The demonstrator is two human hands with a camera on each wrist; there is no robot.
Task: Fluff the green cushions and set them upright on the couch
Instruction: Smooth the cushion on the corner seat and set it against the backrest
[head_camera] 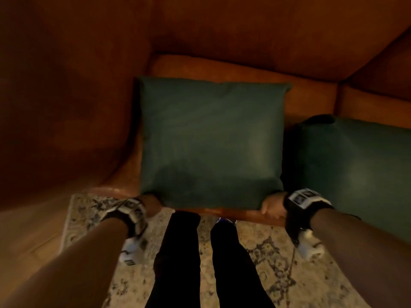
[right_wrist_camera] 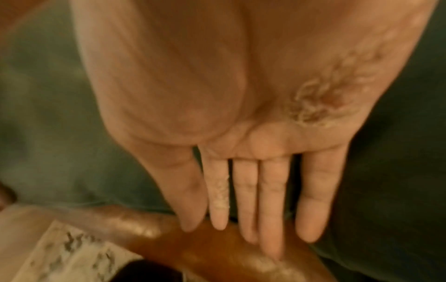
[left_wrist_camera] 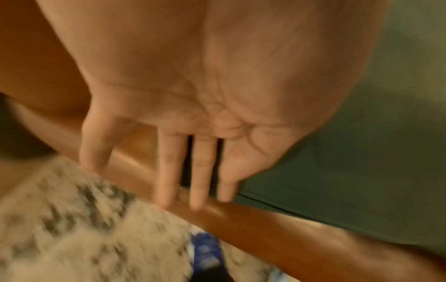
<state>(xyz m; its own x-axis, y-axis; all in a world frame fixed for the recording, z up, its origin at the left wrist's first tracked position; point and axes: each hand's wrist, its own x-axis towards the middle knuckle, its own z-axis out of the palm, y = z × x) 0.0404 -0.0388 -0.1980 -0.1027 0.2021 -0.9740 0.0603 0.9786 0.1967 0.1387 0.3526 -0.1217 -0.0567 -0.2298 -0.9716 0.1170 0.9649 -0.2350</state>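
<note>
A dark green cushion (head_camera: pixel 211 141) lies flat on the orange couch seat (head_camera: pixel 222 67), its near edge at the seat's front. My left hand (head_camera: pixel 153 204) is at its near left corner and my right hand (head_camera: pixel 272 206) at its near right corner. The left wrist view shows my left hand (left_wrist_camera: pixel 193 171) with straight fingers beside the cushion (left_wrist_camera: pixel 362 152). In the right wrist view my right hand (right_wrist_camera: pixel 253 190) also has straight fingers, the cushion (right_wrist_camera: pixel 48 114) at its left. A second green cushion (head_camera: pixel 355 170) lies flat to the right (right_wrist_camera: pixel 398 190).
The couch's backrest (head_camera: pixel 244 25) rises behind the cushions and its arm (head_camera: pixel 66 96) stands at the left. A patterned rug (head_camera: pixel 266 263) covers the floor in front, where my legs (head_camera: pixel 178 252) stand against the couch's front edge (left_wrist_camera: pixel 265 229).
</note>
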